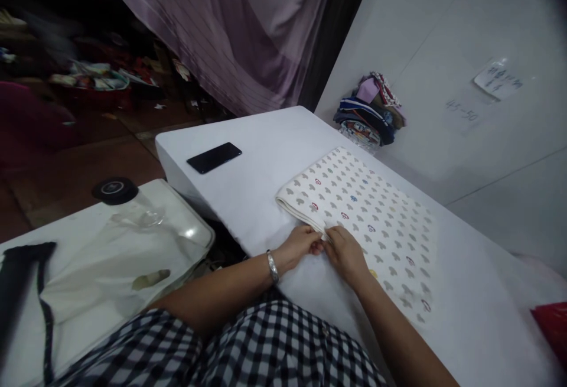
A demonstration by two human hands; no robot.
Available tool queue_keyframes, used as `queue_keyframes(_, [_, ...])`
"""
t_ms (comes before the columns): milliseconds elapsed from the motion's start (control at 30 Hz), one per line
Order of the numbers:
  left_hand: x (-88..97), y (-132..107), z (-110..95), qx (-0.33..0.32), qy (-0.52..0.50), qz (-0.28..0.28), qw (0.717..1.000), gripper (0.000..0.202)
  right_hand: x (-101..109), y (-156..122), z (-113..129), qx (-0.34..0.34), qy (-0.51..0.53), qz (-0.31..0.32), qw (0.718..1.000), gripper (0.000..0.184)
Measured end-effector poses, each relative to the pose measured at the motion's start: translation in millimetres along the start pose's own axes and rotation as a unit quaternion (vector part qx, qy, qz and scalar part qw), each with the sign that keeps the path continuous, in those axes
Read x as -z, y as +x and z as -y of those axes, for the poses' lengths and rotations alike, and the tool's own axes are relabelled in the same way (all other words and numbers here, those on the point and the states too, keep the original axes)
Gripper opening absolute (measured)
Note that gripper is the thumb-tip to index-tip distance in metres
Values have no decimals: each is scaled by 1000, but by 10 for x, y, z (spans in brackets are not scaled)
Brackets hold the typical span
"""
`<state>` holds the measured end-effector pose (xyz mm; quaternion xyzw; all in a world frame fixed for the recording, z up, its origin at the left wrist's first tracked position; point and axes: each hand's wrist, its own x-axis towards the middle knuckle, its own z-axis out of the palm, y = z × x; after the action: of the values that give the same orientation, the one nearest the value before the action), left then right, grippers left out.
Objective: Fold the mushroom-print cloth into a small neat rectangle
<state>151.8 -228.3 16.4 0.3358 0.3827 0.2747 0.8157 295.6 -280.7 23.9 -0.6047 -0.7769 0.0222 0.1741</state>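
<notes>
A folded white cloth [367, 210] printed with small grey, red and blue hearts lies flat on a white table [261, 174]. My left hand [301, 246], with a silver bracelet on the wrist, pinches the cloth's near folded edge. My right hand [348, 252] sits right beside it, fingers closed on the same edge. The two hands almost touch at the fingertips.
A black phone [214, 157] lies at the table's far left. A pile of folded patterned clothes [370, 112] leans against the white wall. To my left, a clear bottle with a black cap [128, 201] lies on a white surface. Something red [553, 325] shows at the right edge.
</notes>
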Motion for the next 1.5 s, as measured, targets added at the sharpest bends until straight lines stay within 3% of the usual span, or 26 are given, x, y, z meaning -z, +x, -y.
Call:
queue_keyframes(167, [49, 60, -30, -16, -3, -30, 999, 13, -32, -7, -24, 14, 22, -33, 999, 20])
queue_keyframes(433, [193, 250, -258, -68, -47, -157, 984, 15, 47, 12, -20, 14, 75, -30, 997, 20])
queue_keyframes(567, [342, 370, -393, -99, -17, -206, 973, 14, 69, 13, -32, 9, 85, -27, 996, 19])
queue_keyframes(767, [666, 484, -625, -168, 74, -274, 944, 30, 35, 16, -45, 10, 84, -13, 996, 18])
queue_keyframes(867, [883, 448, -740, -209, 222, -264, 915, 29, -45, 23, -53, 22, 67, 8, 997, 19])
queue_keyframes(967, [1064, 385, -812, -169, 344, -211, 899, 29, -139, 38, -63, 34, 54, 34, 997, 20])
queue_keyframes(1067, [1137, 332, -850, -118, 322, -169, 924, 35, -180, 65, -56, 31, 62, 50, 996, 20])
queue_keyframes(1300, [1148, 226, -936, -80, 228, -95, 966, 38, -146, 105, -27, 23, 76, 68, 994, 19])
queue_keyframes(1400, [1186, 248, -934, -94, 256, -90, 958, 35, -147, 104, -40, 21, 72, 75, 994, 19])
queue_keyframes(1500, [1211, 291, -917, -124, 335, -114, 927, 34, -170, 99, -45, 28, 53, 70, 996, 19])
